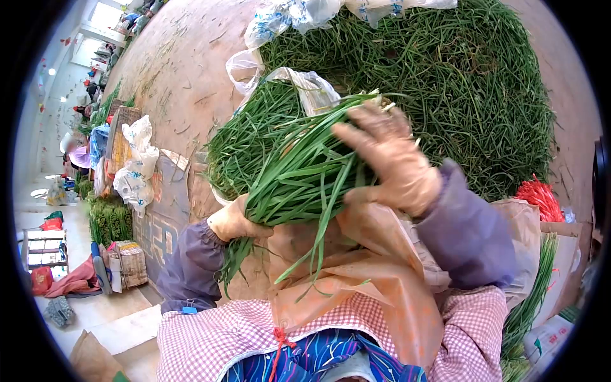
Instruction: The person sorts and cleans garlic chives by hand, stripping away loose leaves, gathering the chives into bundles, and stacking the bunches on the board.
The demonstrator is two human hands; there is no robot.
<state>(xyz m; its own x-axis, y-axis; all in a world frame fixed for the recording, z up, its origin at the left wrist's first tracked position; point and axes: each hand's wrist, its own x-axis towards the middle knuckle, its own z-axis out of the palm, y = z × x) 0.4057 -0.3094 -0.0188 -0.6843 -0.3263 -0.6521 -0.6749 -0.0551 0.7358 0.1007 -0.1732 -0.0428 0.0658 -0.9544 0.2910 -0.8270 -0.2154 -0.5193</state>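
My left hand (237, 220), in a tan glove, is wrapped round the lower part of a bunch of long, flat-leaved green chives (299, 172). The bunch slants up to the right, and a few loose blades droop from it over the tan apron (375, 267). At its upper right is my right hand (388, 156), in a soiled tan glove, with the fingers spread and the thumb apart. It lies beside the bunch without closing round it; whether the palm touches the leaves is hidden. Just behind the bunch are more chives (254, 134) at the edge of white plastic.
A large heap of chives (458, 95) spreads at the back right, edged by plastic sheeting (299, 16). Red ties (540, 198) lie at the right, above upright chives (531, 299). At the left stand a patterned box (130, 264) and plastic bags (137, 162); people are farther off.
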